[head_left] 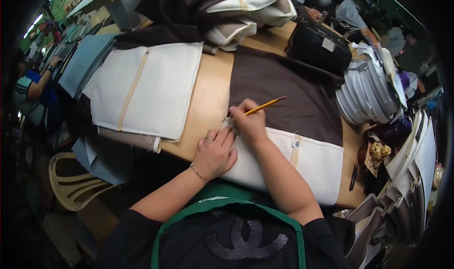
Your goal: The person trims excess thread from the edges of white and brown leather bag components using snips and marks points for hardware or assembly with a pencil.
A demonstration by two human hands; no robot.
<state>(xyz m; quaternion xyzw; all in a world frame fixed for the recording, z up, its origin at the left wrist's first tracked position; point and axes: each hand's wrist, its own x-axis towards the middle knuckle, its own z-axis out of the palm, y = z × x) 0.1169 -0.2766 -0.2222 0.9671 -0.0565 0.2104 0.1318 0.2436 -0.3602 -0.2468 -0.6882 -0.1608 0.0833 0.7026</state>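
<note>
In my right hand (251,125) is a yellow pencil (264,106), its eraser end slanting up to the right and its tip hidden by the fingers. My left hand (215,153) lies with fingers stretched on the left edge of a white fabric panel (319,160). By its fingertips is a small pale piece (228,123), partly covered, whose kind I cannot make out. A tan stitched strip (295,155) with a small round fitting runs down the white panel. Dark brown fabric (288,89) joins it and spreads away across the table (215,79).
Left lies a stack of white panels (165,84); bundled fabric (246,6) is piled at the back. A black bag (317,46), white rolled strips (364,91) and a black pen (353,176) are on the right. A plastic chair (64,184) stands lower left. Other people work nearby.
</note>
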